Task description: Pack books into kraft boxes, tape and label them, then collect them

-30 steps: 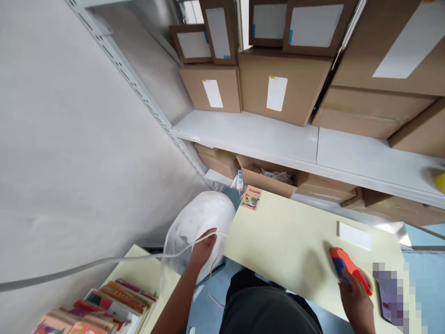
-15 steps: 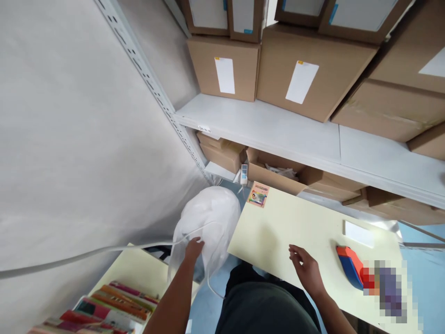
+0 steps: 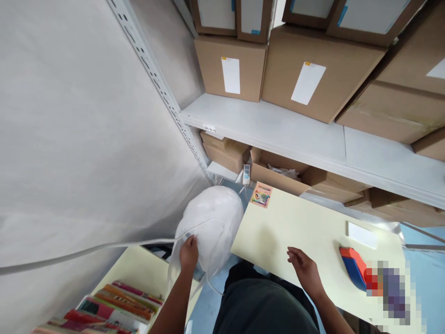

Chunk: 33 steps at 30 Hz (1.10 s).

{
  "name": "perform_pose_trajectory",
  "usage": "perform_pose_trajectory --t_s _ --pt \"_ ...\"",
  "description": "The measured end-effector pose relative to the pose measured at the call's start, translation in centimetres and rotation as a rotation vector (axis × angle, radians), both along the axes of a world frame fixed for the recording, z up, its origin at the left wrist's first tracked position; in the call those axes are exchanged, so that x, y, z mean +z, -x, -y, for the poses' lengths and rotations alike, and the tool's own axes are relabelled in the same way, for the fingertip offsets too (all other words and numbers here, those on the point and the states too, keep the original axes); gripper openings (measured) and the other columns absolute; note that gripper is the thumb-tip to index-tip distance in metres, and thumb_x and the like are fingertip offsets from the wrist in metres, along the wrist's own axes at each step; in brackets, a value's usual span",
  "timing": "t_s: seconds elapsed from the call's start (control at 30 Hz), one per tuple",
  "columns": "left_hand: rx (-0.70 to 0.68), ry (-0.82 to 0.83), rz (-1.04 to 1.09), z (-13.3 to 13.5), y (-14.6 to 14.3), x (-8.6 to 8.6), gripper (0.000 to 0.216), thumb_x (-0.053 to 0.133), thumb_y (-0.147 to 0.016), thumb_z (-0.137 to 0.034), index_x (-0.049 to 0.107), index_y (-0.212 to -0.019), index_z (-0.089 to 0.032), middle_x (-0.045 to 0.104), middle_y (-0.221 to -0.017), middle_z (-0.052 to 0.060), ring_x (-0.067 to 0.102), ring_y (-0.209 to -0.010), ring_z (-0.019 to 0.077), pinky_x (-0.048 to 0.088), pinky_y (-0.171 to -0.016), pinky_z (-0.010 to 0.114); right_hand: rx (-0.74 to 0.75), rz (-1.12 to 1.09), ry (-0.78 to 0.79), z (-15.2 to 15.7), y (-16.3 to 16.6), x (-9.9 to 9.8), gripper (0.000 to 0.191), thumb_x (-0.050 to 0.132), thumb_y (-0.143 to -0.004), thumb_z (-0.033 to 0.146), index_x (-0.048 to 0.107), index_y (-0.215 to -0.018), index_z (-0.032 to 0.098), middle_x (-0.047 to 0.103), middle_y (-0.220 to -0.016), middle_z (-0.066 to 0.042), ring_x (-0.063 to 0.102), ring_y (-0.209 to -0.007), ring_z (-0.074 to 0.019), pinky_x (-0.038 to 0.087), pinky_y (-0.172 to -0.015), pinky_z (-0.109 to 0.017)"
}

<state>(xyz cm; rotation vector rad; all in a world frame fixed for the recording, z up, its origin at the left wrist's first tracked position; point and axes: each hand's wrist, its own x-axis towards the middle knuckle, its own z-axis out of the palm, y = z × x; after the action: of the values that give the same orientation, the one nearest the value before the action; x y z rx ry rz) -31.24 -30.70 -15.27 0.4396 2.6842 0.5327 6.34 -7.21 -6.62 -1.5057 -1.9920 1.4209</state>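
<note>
On the left, a big white plastic bag (image 3: 212,208) bulges up from the floor between two tables. My left hand (image 3: 189,253) is closed at its near side, the fingers pinched on the thin plastic; the fingertips are partly hidden. A white cable (image 3: 139,242) passes just above that hand and curves over the bag. My right hand (image 3: 305,271) hovers over the cream table (image 3: 313,227) near its front edge, fingers loosely bent and apart, holding nothing. To its right lies a red and blue tape dispenser (image 3: 352,266), partly covered by a blurred patch.
A small picture card (image 3: 261,195) lies at the table's far left corner, a white box (image 3: 361,234) at the right. Books (image 3: 118,301) stand on the left table (image 3: 139,264). Behind, a grey shelf (image 3: 264,120) carries cardboard boxes (image 3: 292,69). A pale wall (image 3: 86,130) rises at left.
My left hand has turned and its fingers have closed at the bag. My right hand has stayed nearly in place. The whole view has shifted slightly.
</note>
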Motion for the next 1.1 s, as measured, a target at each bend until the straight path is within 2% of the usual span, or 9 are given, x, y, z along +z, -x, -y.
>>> perform_pose_trajectory --t_s 0.23,0.33,0.43,0.57,0.7,0.8,0.87,1.0,1.1 --pt "0.099 -0.108 0.036 -1.2 -1.6 3.6 0.029 0.049 -0.090 -0.041 0.068 -0.092 -0.020 0.077 -0.094 0.009 0.071 -0.092 0.0263 0.053 -0.082 0.032 0.033 -0.047 0.013 0.8 1.3 0.3 0.047 0.059 -0.088 0.058 0.075 -0.107 0.019 0.080 -0.103 -0.012 0.078 -0.087 -0.0267 0.063 -0.081 -0.036" --pt "0.184 -0.244 -0.078 -1.7 -2.7 7.0 0.036 0.041 -0.095 -0.049 0.063 -0.096 -0.021 0.074 -0.095 0.006 0.067 -0.092 0.0234 0.052 -0.086 0.032 0.027 -0.072 0.007 0.7 1.2 0.6 0.047 0.061 -0.088 0.058 0.075 -0.106 0.018 0.079 -0.103 -0.012 0.078 -0.084 -0.0262 0.063 -0.080 -0.036" --pt "0.218 -0.423 -0.240 -2.1 -3.4 11.5 0.036 0.045 -0.094 -0.053 0.062 -0.092 -0.021 0.069 -0.092 0.004 0.064 -0.091 0.0219 0.051 -0.088 0.032 0.003 -0.087 0.020 0.4 1.1 0.5 0.047 0.062 -0.087 0.059 0.076 -0.105 0.018 0.079 -0.102 -0.012 0.078 -0.084 -0.0262 0.063 -0.080 -0.036" --pt "0.118 -0.614 -0.149 -4.3 -3.5 17.1 0.039 0.054 -0.088 -0.058 0.063 -0.091 -0.020 0.068 -0.085 0.002 0.062 -0.083 0.0196 0.052 -0.079 0.029 -0.034 -0.141 0.111 0.1 2.4 0.6 0.047 0.066 -0.084 0.060 0.076 -0.104 0.019 0.079 -0.098 -0.011 0.077 -0.083 -0.0270 0.062 -0.082 -0.040" --pt "-0.181 -0.685 0.229 -9.1 -4.5 20.2 0.042 0.060 -0.084 -0.060 0.066 -0.095 -0.020 0.070 -0.085 0.001 0.063 -0.080 0.0180 0.052 -0.073 0.026 -0.004 -0.315 0.230 -0.5 5.4 2.3 0.048 0.073 -0.080 0.062 0.076 -0.105 0.021 0.078 -0.102 -0.011 0.074 -0.089 -0.0279 0.060 -0.085 -0.043" --pt "-0.441 -0.647 0.510 -13.7 -6.4 20.6 0.045 0.060 -0.084 -0.062 0.068 -0.097 -0.019 0.073 -0.088 0.003 0.066 -0.083 0.0195 0.053 -0.073 0.028 0.059 -0.505 0.309 -1.2 7.4 4.1 0.055 0.074 -0.081 0.063 0.072 -0.119 0.024 0.075 -0.113 -0.009 0.069 -0.106 -0.0278 0.057 -0.090 -0.041" --pt "-0.606 -0.600 0.605 -16.9 -8.0 20.3 0.045 0.061 -0.084 -0.061 0.069 -0.096 -0.018 0.073 -0.088 0.003 0.067 -0.084 0.0203 0.054 -0.075 0.029 0.023 -0.591 0.322 -1.8 7.8 4.7 0.056 0.073 -0.081 0.065 0.073 -0.116 0.021 0.076 -0.106 -0.008 0.068 -0.104 -0.0265 0.055 -0.090 -0.040" --pt "-0.805 -0.532 0.385 -21.9 -11.2 18.0 0.036 0.064 -0.085 -0.054 0.070 -0.096 -0.020 0.076 -0.101 0.005 0.068 -0.100 0.0229 0.054 -0.091 0.033 -0.218 -0.581 0.242 -3.8 5.1 4.1 0.054 0.070 -0.079 0.069 0.073 -0.089 0.016 0.072 -0.080 -0.005 0.066 -0.086 -0.0232 0.055 -0.080 -0.035" --pt "-0.933 -0.483 0.158 -23.5 -14.0 14.2 0.044 0.068 -0.083 -0.046 0.068 -0.119 -0.021 0.069 -0.131 0.009 0.059 -0.128 0.0261 0.044 -0.113 0.038 -0.416 -0.500 0.252 -5.4 -0.1 1.9 0.051 0.070 -0.078 0.067 0.068 -0.077 0.016 0.071 -0.074 -0.004 0.065 -0.075 -0.0203 0.056 -0.072 -0.032"
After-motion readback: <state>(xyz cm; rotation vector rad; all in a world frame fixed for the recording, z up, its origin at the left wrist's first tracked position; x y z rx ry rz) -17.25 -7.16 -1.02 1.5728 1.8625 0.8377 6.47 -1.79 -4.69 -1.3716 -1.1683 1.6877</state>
